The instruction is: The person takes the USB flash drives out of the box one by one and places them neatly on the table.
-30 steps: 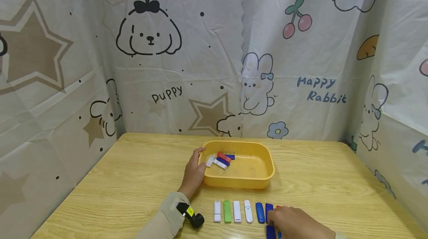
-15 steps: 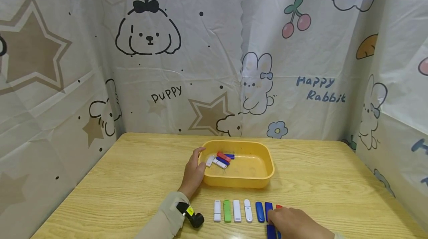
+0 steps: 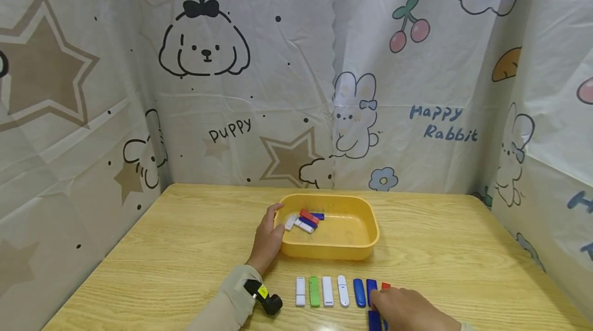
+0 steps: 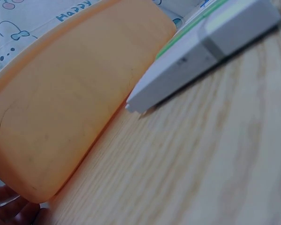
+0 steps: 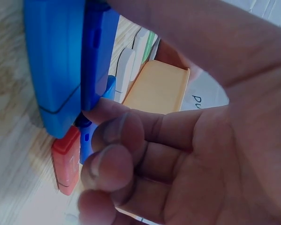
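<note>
At the left end of the yellow tub, my left hand grips the rim; its fingers show at the tub's corner in the left wrist view. My right hand is at the right end of a row of small sticks. In the right wrist view its thumb and index finger pinch a dark blue stick, beside a brighter blue stick. A red stick lies just beyond them, partly hidden by the hand in the head view.
The row also has a white stick, a green stick, two more white ones, a blue stick and a dark blue one. Several sticks, including a red one, lie in the tub's left part. Printed curtains surround the table.
</note>
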Available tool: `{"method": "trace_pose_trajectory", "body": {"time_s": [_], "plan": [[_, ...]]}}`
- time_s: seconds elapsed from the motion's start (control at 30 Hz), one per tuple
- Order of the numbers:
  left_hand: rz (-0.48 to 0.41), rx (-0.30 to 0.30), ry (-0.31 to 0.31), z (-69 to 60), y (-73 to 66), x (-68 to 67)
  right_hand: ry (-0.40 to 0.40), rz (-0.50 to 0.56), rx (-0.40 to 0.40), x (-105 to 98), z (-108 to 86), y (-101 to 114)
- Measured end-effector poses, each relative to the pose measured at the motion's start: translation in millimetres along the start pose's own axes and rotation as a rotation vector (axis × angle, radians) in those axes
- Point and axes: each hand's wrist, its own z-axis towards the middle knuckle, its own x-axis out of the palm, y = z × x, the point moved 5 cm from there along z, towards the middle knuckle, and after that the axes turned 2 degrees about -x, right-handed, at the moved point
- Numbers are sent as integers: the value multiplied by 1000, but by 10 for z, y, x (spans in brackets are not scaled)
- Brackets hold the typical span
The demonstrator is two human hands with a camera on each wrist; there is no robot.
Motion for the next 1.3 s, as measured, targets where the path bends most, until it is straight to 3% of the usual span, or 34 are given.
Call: {"method": "trace_pose_trajectory", "body": {"time_s": [0.47,0.97,1.3], "plan": [[8,19,-6,0,16,-3,11,1,12,8,11,-3],[7,-2,-7,9,36,6,42,-4,24,46,40,0],[6,4,-9,9,49,9,15,-39,11,34,21,-2]]}}
